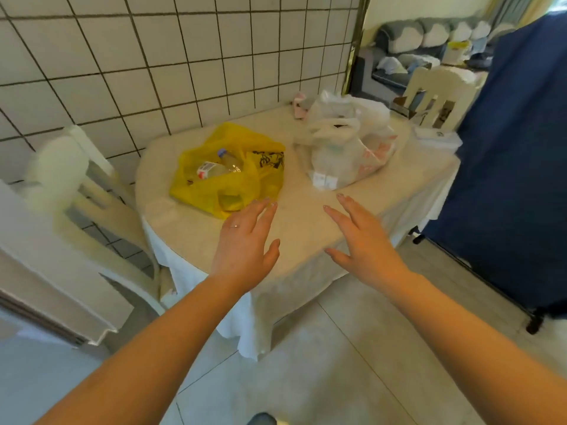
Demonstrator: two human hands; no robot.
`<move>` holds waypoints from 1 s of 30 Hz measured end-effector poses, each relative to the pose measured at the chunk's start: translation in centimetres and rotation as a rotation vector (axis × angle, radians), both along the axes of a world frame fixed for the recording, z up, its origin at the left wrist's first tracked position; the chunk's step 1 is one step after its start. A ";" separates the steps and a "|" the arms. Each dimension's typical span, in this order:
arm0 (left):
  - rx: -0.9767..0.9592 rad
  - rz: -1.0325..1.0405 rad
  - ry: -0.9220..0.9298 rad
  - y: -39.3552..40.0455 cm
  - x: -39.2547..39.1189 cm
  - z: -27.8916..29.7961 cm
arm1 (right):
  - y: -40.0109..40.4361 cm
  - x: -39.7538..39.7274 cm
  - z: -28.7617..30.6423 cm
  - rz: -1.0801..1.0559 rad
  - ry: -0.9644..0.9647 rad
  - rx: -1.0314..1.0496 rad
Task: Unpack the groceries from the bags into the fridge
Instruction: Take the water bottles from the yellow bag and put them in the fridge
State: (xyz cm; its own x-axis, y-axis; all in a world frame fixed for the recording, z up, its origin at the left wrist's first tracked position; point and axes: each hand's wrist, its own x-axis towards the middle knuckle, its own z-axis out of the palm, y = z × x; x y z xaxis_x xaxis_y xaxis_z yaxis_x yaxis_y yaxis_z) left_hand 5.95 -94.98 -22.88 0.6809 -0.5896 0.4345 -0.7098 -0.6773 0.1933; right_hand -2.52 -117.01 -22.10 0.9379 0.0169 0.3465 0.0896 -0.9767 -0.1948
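A round table covered with a pale cloth stands against a white tiled wall, and two plastic grocery bags sit on it, well apart from each other. The yellow bag lies toward the left side, slumped and open at the top. Inside it a clear plastic bottle lies on its side, with a bluish cap toward the wall and a white and red label on its body; what else the bag holds is hidden by its folds. The white bag stands taller on the right side of the table, its handles bunched at the top. Through its thin plastic, pale packages show near the bottom edge, but their kind cannot be made out. Behind the white bag, by the wall, lies a small pink and white item, too blurred to name.

Both bare hands reach out over the near half of the table with fingers straight and spread, holding nothing. The left hand, with a ring on one finger, hangs just short of the yellow bag's near edge. The right hand hangs in front of the white bag, apart from it.

A white chair stands at the table's left and another white chair at the far right. A dark blue cloth panel stands to the right.
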 end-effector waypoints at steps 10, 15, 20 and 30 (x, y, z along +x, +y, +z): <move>-0.127 0.266 0.029 -2.0 12.8 -2.8 | -3.0 16.4 0.0 0.270 -0.039 -0.104; -0.112 0.337 0.042 -3.1 19.5 -4.0 | -4.5 25.2 0.2 0.384 -0.024 -0.232; -0.056 0.404 0.024 -3.6 23.7 -5.5 | -4.6 32.3 -1.0 0.513 -0.001 -0.241; 0.131 0.588 0.072 -7.2 24.6 -8.7 | -3.5 43.1 -5.6 0.927 -0.220 -0.423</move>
State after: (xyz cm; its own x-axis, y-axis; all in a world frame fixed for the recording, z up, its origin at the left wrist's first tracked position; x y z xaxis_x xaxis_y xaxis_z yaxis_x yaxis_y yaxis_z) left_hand 30.57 -102.23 -31.57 0.9336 -0.1515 0.3247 -0.1981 -0.9734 0.1153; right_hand 40.60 -120.46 -27.73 0.4123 0.8581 0.3060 0.8315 -0.4917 0.2586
